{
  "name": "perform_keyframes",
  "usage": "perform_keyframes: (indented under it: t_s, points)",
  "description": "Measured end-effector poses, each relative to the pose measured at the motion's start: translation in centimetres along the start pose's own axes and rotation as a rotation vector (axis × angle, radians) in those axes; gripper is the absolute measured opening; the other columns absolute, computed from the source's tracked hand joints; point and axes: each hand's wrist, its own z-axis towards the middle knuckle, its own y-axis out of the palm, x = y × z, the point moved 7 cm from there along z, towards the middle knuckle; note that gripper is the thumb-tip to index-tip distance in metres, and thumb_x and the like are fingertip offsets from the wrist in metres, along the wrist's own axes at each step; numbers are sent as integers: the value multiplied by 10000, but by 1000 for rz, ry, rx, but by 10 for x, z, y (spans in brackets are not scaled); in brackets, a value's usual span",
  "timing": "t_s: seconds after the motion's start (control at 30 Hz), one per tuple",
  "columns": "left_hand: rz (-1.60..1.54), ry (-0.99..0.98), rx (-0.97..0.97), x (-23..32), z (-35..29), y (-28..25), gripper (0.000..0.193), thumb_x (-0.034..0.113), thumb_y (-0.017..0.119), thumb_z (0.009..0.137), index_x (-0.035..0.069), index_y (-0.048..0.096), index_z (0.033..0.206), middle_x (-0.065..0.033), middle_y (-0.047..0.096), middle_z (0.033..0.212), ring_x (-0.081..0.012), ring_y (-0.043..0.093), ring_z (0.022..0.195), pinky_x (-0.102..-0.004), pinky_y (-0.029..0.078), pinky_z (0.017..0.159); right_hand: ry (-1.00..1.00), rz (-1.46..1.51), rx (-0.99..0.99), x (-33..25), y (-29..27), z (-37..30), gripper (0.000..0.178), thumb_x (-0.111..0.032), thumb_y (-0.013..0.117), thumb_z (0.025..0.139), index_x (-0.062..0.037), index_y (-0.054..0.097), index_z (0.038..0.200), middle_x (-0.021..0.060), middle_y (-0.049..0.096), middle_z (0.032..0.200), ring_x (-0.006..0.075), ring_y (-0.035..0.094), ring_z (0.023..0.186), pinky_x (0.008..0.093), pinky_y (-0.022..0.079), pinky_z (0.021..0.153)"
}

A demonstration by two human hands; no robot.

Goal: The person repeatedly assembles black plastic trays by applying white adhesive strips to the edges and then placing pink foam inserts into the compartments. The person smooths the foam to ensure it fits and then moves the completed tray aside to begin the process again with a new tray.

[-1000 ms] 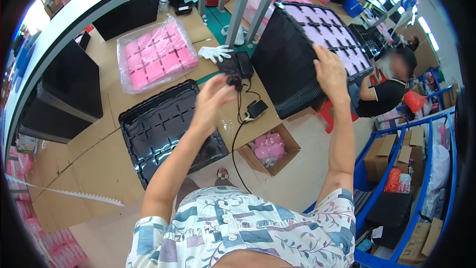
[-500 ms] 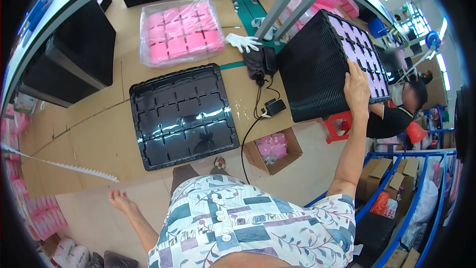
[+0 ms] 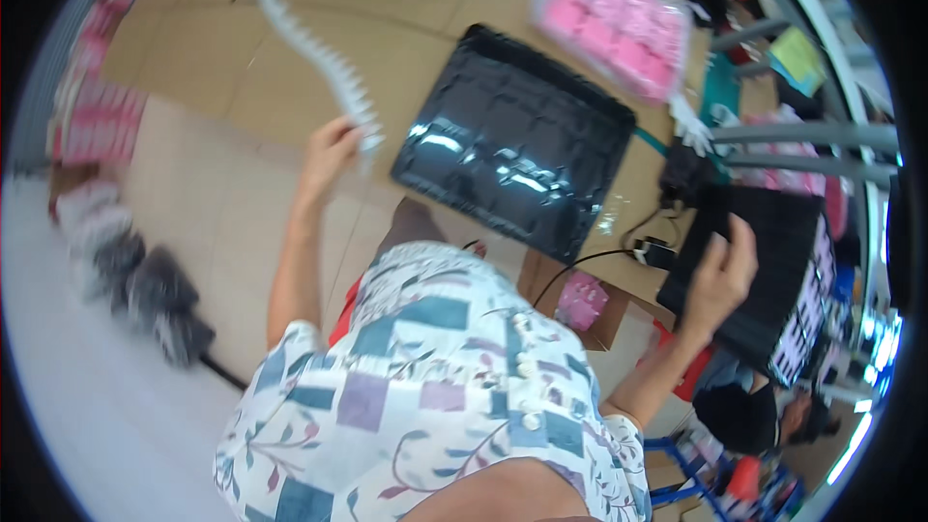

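My left hand (image 3: 332,153) is closed, thumb and fingers pinching the lower end of a long white strip with a toothed edge (image 3: 300,37). That strip hangs down from the upper edge of the view, at the left of the black moulded tray (image 3: 517,150), which lies on the cardboard-covered table. At the right, my right hand (image 3: 720,275) is raised with its fingers apart and nothing in it. Behind it stands a tall stack of black trays (image 3: 749,251), whose top tray carries light purple pieces (image 3: 807,300). Whether the hand touches the stack is unclear.
Past the black tray lies a clear bag of pink blocks (image 3: 614,19). Next to the stack are a white glove (image 3: 691,126) and a black adapter (image 3: 655,251) with a cable. A box with pink pieces (image 3: 583,300) stands below the table edge. Another person (image 3: 739,411) sits at the right.
My view has turned left. My left hand, open below the strip before, has taken hold of its end. My right hand has come away from the stack's top edge.
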Motion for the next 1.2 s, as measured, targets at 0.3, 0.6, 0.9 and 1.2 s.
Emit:
perform_keyframes:
  t_s: [0.3,0.6,0.9,1.2]
  points:
    - [-828,-197,-164,42,-34,108,133,97,592,956,31,625,1066,-28,655,884,-68,597,703,-197,486,561,343,1481,-1016,-206,206,-60,226,-86,616,940,18,663,1135,61,707,1004,96,647,851,248,515,766]
    - [-893,-151,-101,41,-24,115,110,137,605,970,50,629,1034,-12,650,887,-67,594,720,-210,483,579,425,1497,-1051,-201,231,-71,217,-23,694,867,40,663,1072,48,687,911,89,639,800,212,511,746]
    - [-728,-217,-200,28,-25,123,117,193,626,975,77,639,963,22,613,805,-49,564,654,-201,415,512,486,1518,-1112,-191,242,-86,262,-174,610,961,-11,654,1161,60,688,1057,113,612,997,269,475,899]
    - [-675,-260,-218,25,-29,123,127,201,641,963,74,650,965,0,624,812,-51,563,627,-198,422,496,516,1537,-1118,-197,251,-102,155,-108,719,881,-9,699,998,6,690,884,69,616,793,220,498,745]
